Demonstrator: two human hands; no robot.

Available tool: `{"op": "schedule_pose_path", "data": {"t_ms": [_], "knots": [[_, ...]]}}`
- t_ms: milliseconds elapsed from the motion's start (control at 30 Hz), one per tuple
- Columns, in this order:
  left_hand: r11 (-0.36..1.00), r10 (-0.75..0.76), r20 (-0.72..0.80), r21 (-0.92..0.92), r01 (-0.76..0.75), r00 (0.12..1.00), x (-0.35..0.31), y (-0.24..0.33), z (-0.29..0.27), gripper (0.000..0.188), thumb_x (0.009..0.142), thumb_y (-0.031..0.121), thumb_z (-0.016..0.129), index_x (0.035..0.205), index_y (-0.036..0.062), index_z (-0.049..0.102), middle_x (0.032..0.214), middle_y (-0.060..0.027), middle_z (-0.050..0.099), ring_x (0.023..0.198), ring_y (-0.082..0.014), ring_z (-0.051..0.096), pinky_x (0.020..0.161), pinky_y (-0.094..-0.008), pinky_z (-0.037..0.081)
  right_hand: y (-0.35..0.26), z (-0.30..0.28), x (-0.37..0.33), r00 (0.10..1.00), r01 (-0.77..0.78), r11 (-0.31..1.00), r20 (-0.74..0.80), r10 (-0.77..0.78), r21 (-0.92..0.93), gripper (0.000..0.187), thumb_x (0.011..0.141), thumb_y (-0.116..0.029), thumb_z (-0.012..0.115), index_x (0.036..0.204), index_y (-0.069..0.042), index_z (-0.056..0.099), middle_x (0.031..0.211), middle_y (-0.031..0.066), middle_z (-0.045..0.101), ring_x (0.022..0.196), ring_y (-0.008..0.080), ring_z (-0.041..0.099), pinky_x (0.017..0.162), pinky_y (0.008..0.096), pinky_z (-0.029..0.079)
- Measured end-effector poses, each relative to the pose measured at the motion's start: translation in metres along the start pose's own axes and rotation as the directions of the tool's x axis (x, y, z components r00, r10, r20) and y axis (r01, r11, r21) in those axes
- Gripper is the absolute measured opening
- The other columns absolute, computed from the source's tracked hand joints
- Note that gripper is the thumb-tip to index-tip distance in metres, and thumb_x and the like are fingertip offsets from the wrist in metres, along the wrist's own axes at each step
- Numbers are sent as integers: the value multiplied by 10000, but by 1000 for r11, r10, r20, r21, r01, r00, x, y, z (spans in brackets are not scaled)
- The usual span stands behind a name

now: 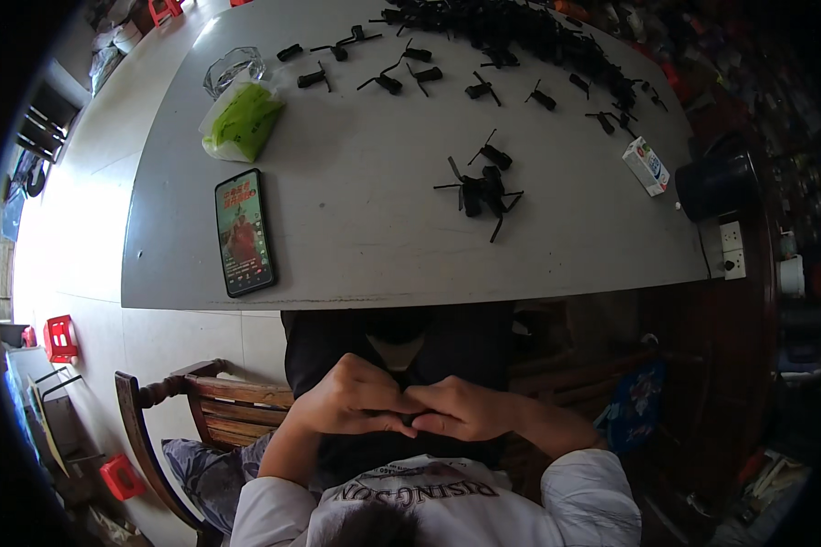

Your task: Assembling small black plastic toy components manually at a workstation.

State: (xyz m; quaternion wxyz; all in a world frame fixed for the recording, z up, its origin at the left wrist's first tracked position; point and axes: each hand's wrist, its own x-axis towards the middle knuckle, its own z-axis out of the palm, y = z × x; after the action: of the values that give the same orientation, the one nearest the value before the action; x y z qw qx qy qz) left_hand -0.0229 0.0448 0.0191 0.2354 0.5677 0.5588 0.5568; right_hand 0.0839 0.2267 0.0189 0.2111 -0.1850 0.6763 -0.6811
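Above my lap, short of the table edge, my left hand point(354, 397) and my right hand point(458, 407) meet at the fingers. Both are curled closed, thumbs toward my body, and whatever lies between the fingers, if anything, is hidden. On the grey table point(356, 219) beyond them sits a small cluster of black parts point(483, 191) with thin arms sticking out, and a single black part point(496, 157) lies just behind it. More such parts point(388, 83) are scattered across the far side, in front of a large dark pile point(520, 36).
At the table's left lie a lit phone point(244, 232), a green bag in clear plastic point(244, 120) and crumpled clear plastic point(233, 68). Rightward are a small white carton point(646, 166), a dark pot-like container point(716, 187) and a white socket block point(732, 251). A wooden chair point(237, 401) surrounds me.
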Motion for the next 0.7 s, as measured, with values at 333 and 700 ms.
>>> {"op": "schedule_pose_path", "data": {"t_ms": [333,700], "knots": [[835,-445,-440,-518,184,780,-9,-19,11,335,769,273,613,595,21,477,622,-62,496,615,-147,519,571,-255,398,47,-120,30,309,-598,576,-823,-476,-557,315,796,-141,663,1069,-37,545,850,55,510,703,178,523,627,300,449],[857,-419,-382,-465,221,824,12,-14,10,390,813,39,604,1192,-11,528,746,-45,605,634,-95,557,606,-217,435,4,-43,11,940,-80,994,-326,98,68,205,772,-137,623,906,4,559,983,106,589,930,188,559,841,319,424]]}}
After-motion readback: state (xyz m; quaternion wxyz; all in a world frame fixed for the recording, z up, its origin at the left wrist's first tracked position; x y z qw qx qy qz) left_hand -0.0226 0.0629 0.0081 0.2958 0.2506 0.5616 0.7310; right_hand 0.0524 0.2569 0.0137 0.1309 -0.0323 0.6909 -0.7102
